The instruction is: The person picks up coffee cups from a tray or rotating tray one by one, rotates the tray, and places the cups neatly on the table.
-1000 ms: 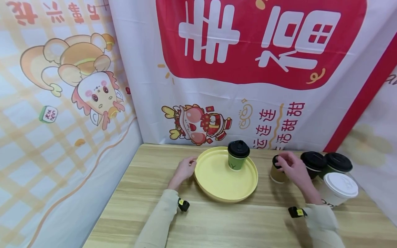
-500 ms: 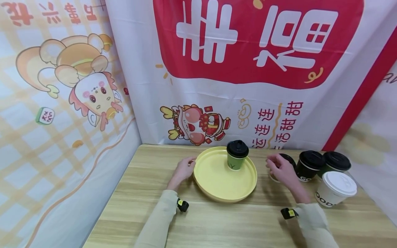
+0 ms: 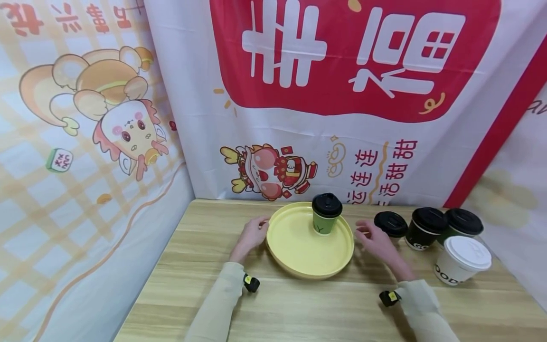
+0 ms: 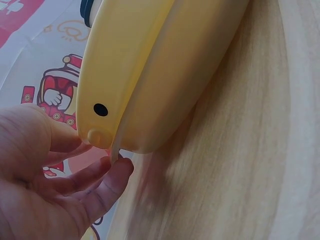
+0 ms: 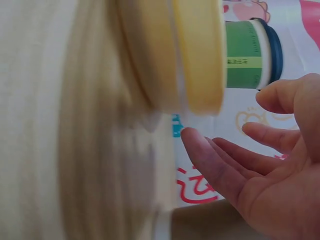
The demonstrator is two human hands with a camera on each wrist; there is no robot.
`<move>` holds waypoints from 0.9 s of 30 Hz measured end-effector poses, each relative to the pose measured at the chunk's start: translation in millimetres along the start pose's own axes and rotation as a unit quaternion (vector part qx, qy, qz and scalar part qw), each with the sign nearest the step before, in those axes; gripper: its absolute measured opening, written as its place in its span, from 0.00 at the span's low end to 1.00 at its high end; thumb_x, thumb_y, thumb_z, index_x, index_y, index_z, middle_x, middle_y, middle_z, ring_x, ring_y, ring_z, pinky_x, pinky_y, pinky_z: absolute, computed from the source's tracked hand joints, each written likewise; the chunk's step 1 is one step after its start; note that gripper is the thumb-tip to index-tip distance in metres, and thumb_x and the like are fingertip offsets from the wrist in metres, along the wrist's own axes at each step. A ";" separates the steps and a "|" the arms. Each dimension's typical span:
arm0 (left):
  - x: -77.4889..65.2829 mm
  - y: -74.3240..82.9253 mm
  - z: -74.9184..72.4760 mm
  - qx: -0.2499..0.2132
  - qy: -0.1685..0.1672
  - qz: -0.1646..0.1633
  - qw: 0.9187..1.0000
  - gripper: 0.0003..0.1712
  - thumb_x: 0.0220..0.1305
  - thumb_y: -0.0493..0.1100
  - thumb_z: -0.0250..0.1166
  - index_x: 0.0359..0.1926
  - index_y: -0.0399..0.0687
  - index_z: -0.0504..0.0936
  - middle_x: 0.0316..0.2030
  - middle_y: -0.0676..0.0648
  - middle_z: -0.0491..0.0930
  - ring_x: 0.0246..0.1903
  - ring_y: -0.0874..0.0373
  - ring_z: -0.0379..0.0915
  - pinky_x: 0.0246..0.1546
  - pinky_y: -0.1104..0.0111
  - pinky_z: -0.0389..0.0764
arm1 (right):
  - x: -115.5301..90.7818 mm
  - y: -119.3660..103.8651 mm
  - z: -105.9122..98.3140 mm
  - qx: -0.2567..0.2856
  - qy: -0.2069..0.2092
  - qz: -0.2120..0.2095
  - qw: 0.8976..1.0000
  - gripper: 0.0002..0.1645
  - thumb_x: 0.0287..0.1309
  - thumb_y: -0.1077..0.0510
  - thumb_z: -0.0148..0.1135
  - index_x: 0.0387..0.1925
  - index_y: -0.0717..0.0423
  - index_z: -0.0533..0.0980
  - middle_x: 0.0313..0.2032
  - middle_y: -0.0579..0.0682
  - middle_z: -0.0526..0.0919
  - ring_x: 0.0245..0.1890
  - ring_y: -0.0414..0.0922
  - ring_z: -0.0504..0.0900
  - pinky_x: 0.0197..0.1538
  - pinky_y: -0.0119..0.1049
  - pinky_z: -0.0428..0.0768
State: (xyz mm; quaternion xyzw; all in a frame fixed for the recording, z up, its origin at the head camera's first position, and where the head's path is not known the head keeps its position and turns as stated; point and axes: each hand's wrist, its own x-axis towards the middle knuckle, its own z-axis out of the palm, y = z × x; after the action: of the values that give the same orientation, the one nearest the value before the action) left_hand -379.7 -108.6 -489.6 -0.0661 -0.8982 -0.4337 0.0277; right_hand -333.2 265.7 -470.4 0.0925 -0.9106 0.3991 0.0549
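Note:
A round yellow tray (image 3: 307, 251) lies on the table. A small green cup (image 3: 325, 224) with a black lid stands on it toward the back right. My left hand (image 3: 255, 232) holds the tray's left edge; in the left wrist view the thumb lies at the rim and the fingertips reach under it, beside a black dot on the wall. My right hand (image 3: 376, 240) is just off the tray's right edge, fingers spread and nothing in them, as the right wrist view shows. Behind it a brown cup with a black lid (image 3: 391, 223) is partly hidden.
On the right stand a black cup (image 3: 420, 232), a dark green cup (image 3: 463, 222) with a black lid, and a white cup (image 3: 463, 261) with a white lid. A printed cloth (image 3: 201, 142) hangs along the table's back edge.
My right hand has left the brown cup and moved left to the tray's right edge, uncovering the lid. The left hand has stayed at the tray's left edge.

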 end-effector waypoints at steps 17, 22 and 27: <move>-1.5 0.8 -0.9 -0.002 0.003 0.005 1.000 0.20 0.67 0.42 0.52 0.59 0.48 0.73 0.46 0.46 0.80 0.43 0.53 0.76 0.39 0.65 0.77 | 5.4 11.7 13.0 0.100 -0.049 0.071 0.991 0.28 0.65 0.55 0.51 0.62 0.62 0.61 0.51 0.69 0.73 0.41 0.51 0.79 0.33 0.42 0.82; -1.7 -0.9 -0.2 -0.006 0.003 0.001 1.000 0.20 0.67 0.43 0.52 0.59 0.49 0.73 0.46 0.47 0.80 0.44 0.53 0.76 0.39 0.65 0.77 | 5.5 12.2 15.1 0.092 -0.048 0.071 0.992 0.26 0.65 0.55 0.50 0.61 0.62 0.63 0.50 0.68 0.75 0.39 0.49 0.80 0.33 0.41 0.82; -0.6 -1.4 -0.5 -0.007 0.002 0.003 1.000 0.20 0.67 0.43 0.53 0.59 0.49 0.73 0.46 0.47 0.80 0.44 0.53 0.76 0.38 0.67 0.77 | 5.8 15.5 16.8 0.104 -0.046 0.060 0.992 0.25 0.65 0.57 0.50 0.60 0.63 0.65 0.49 0.68 0.76 0.41 0.51 0.80 0.34 0.40 0.82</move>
State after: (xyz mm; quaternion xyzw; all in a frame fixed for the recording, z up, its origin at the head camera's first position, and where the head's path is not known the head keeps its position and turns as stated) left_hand -379.3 -109.9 -490.4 -0.0685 -0.8947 -0.4403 0.0302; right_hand -342.6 262.9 -491.9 0.0612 -0.8694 0.4899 -0.0208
